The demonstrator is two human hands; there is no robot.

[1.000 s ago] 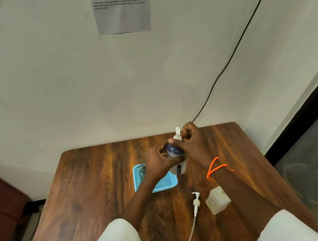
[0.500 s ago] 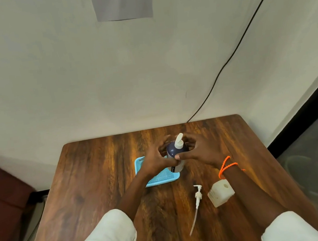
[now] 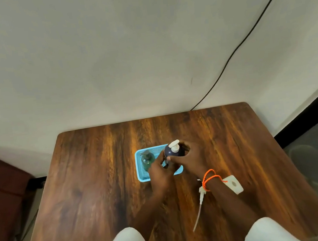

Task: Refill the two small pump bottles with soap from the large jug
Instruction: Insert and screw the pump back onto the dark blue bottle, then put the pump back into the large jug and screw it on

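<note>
Dark navy bottle [image 3: 175, 152] with white pump, green bottle [image 3: 147, 159] left of it, my light-blue mesh tray [image 3: 139, 165], streaky brown wood table [image 3: 101, 177], orange wristband [image 3: 209, 178].

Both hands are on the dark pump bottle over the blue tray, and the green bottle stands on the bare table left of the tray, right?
Not quite. In the head view the green bottle stands inside the blue tray, at its left end. Both hands, left hand and right hand, do hold the dark pump bottle.

Both arms reach forward, in white sleeves pushed up. The left hand [image 3: 160, 172] and the right hand [image 3: 191, 161] are close together, and their fingers curl around the dark pump bottle [image 3: 175, 151]. The right wrist wears an orange string band [image 3: 209, 179].
</note>
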